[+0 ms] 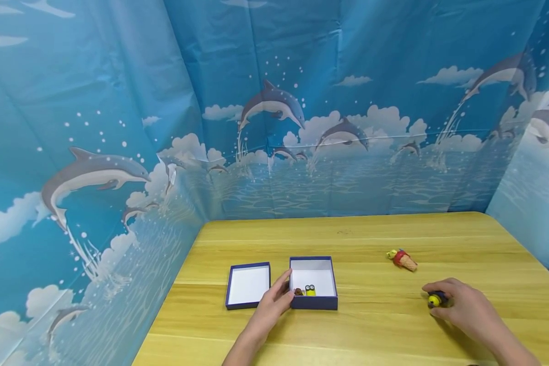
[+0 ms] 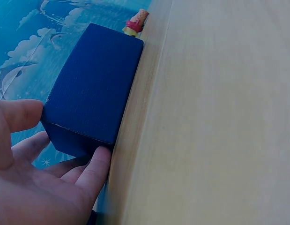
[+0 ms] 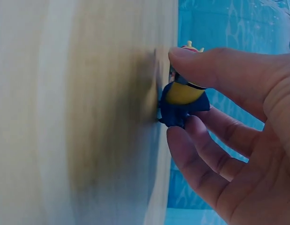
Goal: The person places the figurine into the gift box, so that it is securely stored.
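My left hand (image 1: 271,304) rests its fingers against the left side of an open blue box (image 1: 314,303), with the thumb at the near left corner. Inside the white-lined box, near its front wall, are a yellow figure with two big round eyes (image 1: 310,291) and a small brown piece (image 1: 298,292). Off to the right, my right hand (image 1: 467,306) pinches a small yellow-and-blue toy figure (image 3: 184,96) between thumb and fingers, close to the tabletop. Part of that toy is hidden by the thumb. The left wrist view shows the box's outer walls (image 2: 95,84).
Left of the box lies its blue-edged lid (image 1: 249,285), white inside facing up. An ice-cream-cone toy (image 1: 403,260) with a red and yellow top lies farther back on the wooden table (image 1: 370,325). A dolphin-printed curtain (image 1: 274,188) hangs behind the table.
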The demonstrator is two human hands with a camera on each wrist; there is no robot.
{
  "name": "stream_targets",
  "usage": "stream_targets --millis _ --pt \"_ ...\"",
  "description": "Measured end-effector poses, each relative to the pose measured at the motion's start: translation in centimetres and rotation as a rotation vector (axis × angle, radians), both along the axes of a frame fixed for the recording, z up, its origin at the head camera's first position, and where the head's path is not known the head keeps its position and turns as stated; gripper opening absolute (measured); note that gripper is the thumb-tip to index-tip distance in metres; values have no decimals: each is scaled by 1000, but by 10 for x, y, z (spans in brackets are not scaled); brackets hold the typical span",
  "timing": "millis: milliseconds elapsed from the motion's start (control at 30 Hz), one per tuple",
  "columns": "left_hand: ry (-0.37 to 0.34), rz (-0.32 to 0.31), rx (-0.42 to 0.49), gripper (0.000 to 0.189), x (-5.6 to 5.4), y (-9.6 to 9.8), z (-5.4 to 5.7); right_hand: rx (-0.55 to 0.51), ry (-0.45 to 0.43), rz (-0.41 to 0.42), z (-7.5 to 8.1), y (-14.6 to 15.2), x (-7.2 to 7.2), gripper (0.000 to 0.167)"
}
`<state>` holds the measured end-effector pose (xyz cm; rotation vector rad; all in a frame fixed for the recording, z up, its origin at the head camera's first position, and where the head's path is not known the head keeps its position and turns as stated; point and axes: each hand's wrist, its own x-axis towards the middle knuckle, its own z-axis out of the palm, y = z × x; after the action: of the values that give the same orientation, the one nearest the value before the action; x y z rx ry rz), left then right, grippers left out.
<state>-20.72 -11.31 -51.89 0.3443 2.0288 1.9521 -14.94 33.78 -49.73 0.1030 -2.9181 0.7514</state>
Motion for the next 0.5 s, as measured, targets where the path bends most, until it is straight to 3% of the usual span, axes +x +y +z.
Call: stream_targets --millis 500 --pt "-2 -1 -8 58 0 0 -1 19 17 7 -2 1 -8 36"
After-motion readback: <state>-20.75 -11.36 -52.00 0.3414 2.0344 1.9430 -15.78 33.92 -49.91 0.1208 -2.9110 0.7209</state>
